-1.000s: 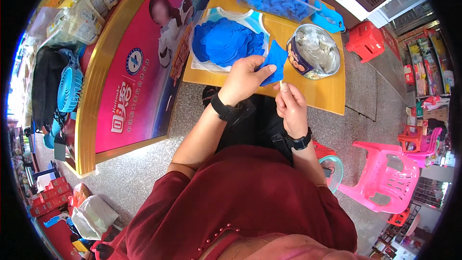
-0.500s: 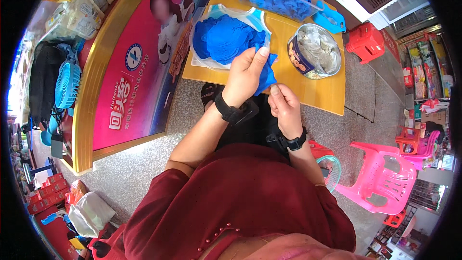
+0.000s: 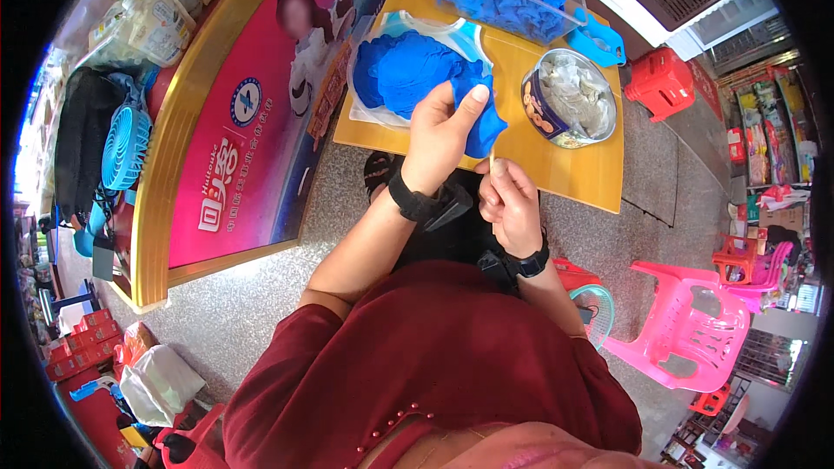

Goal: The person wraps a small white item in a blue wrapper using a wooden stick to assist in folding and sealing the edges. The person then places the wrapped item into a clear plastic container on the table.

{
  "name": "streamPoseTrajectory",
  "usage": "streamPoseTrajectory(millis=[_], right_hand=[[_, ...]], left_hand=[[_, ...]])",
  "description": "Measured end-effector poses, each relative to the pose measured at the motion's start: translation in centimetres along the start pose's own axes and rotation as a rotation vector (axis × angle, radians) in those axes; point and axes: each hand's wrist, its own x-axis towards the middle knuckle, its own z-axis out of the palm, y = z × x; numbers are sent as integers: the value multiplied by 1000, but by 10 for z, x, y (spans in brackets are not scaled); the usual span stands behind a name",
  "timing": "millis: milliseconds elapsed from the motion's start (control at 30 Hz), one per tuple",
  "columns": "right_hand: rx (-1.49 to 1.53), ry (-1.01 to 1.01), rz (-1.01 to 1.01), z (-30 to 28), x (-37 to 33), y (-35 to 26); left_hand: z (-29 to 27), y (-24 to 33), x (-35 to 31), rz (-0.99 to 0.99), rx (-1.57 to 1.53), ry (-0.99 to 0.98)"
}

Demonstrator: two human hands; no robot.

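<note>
My left hand (image 3: 439, 141) is closed, thumb on top, on a small piece of blue cloth (image 3: 486, 128) that hangs over the table's front edge. Just below and to the right, my right hand (image 3: 511, 207) pinches a thin pale stick-like thing (image 3: 493, 159); its tip points up at the cloth's lower edge, and I cannot tell if they touch. Behind my left hand a heap of the same blue cloth (image 3: 404, 74) lies on a white and light-blue plastic bag (image 3: 469, 35) on the yellow wooden table (image 3: 565, 167).
A clear plastic bin (image 3: 556, 30) of blue pieces stands at the back, beside a blue plastic basket (image 3: 598, 42). To the right is a round tin (image 3: 543, 108) lined with crumpled plastic. A counter (image 3: 234, 148) borders the left; a pink chair (image 3: 695, 326) and red stool (image 3: 660, 82) stand right.
My right hand has come off the cloth's lower corner and moved slightly down, and the pale stick now shows in its fingers. My left hand keeps its hold; the cloth hangs flatter.
</note>
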Motion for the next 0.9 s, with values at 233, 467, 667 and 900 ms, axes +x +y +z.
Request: streamPoseTrajectory(millis=[233,467,667,900], right_hand=[[-67,40,-80,4,1,10],[-140,72,-326,9,10,23],[-145,61,-188,5,9,11],[-1052,198,-430,-59,33,-13]], left_hand=[[2,10,0,-64,-181,46],[12,-7,-13,-31,-178,33],[9,-8,-11,11,-104,55],[-20,6,16,-14,-311,208]])
